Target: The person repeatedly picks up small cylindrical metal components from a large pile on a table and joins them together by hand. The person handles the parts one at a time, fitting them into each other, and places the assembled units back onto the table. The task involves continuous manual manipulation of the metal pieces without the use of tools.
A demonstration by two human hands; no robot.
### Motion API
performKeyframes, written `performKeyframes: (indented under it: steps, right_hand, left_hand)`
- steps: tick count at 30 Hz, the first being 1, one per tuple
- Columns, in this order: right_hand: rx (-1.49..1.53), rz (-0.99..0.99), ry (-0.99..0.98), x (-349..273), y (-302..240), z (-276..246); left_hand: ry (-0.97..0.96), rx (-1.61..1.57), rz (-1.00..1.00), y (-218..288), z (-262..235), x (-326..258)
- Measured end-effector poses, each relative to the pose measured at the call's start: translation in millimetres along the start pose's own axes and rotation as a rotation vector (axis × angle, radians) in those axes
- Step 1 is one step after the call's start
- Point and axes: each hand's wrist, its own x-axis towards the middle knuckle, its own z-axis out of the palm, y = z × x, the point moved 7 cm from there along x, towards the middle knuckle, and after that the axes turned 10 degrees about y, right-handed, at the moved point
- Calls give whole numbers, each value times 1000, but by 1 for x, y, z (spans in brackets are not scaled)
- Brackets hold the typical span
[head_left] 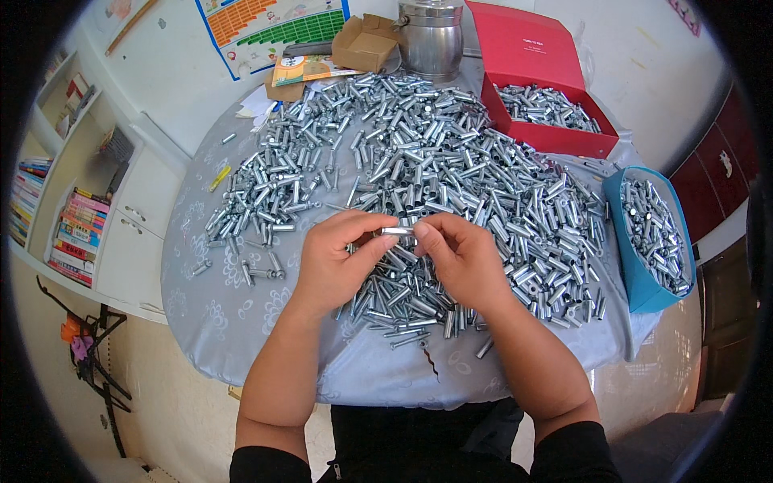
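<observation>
My left hand (336, 259) and my right hand (467, 259) meet over the front of the pile. Between them lies a short silvery metal sleeve (397, 231), roughly level, its two ends pinched by thumbs and fingers. Whether a bolt sits inside it is too small to tell. Beneath and beyond spreads a big heap of metal sleeves and bolts (451, 173). A smaller heap of bolts with sleeves on them (270, 177) lies at the left. Several thin bolts (409, 334) rest near the table's front edge.
A patterned grey cloth covers the round table (209, 314). At the back right stands an open red box (555, 143) full of metal parts; a blue bin (644, 302), also filled, is at the right edge. A metal pot (431, 44), a cardboard box (362, 44) and a yellow cutter (220, 178) are farther back.
</observation>
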Motion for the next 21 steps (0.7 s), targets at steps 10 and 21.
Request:
performKeyframes:
  steps: [10, 21]
  right_hand:
    - [356, 129, -74, 3, 0, 1]
    - [299, 143, -55, 2, 0, -1]
  left_hand:
    - [4, -372, -433, -29, 13, -7]
    - [35, -468, -399, -31, 15, -8]
